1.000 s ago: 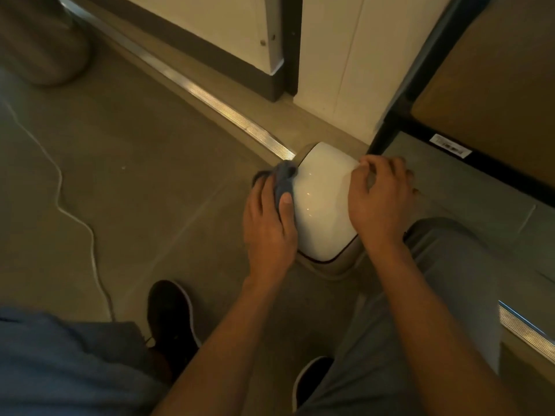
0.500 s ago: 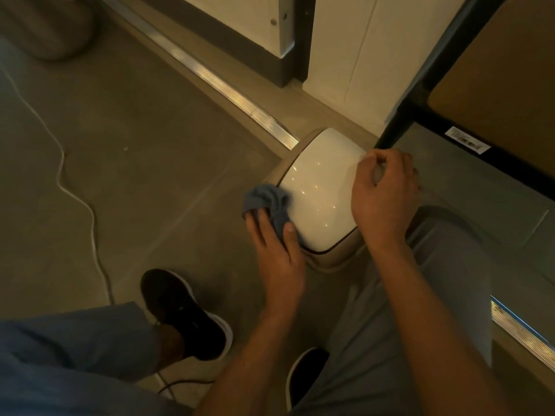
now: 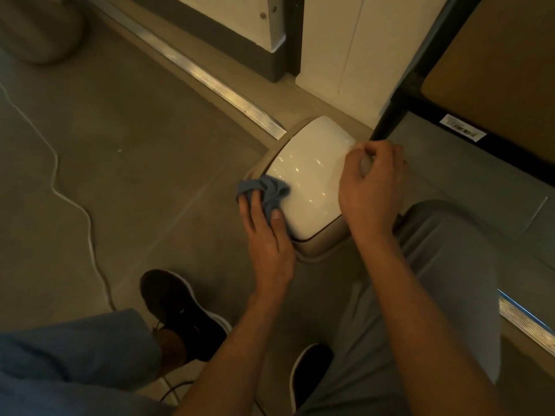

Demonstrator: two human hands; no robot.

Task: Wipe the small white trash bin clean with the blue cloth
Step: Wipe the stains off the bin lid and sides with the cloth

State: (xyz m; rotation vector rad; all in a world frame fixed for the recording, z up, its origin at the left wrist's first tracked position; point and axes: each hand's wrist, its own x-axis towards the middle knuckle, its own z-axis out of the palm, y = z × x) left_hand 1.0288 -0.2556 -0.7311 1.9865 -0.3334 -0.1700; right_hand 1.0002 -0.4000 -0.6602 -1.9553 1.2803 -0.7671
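The small white trash bin (image 3: 312, 172) stands on the floor near the wall corner, its glossy lid facing up. A crumpled blue cloth (image 3: 265, 189) lies against the bin's left side. My left hand (image 3: 267, 238) grips the cloth and presses it to the lid's left edge, thumb on the lid. My right hand (image 3: 371, 187) holds the bin's right edge with curled fingers, steadying it.
A white cable (image 3: 75, 205) snakes over the floor at left. A metal threshold strip (image 3: 210, 82) runs diagonally behind the bin. A black shelf frame (image 3: 396, 106) stands at right. My black shoes (image 3: 180, 313) and knees fill the lower view.
My left hand has slid the cloth from the lid's far left edge toward me along the left side. The right hand kept its hold on the bin.
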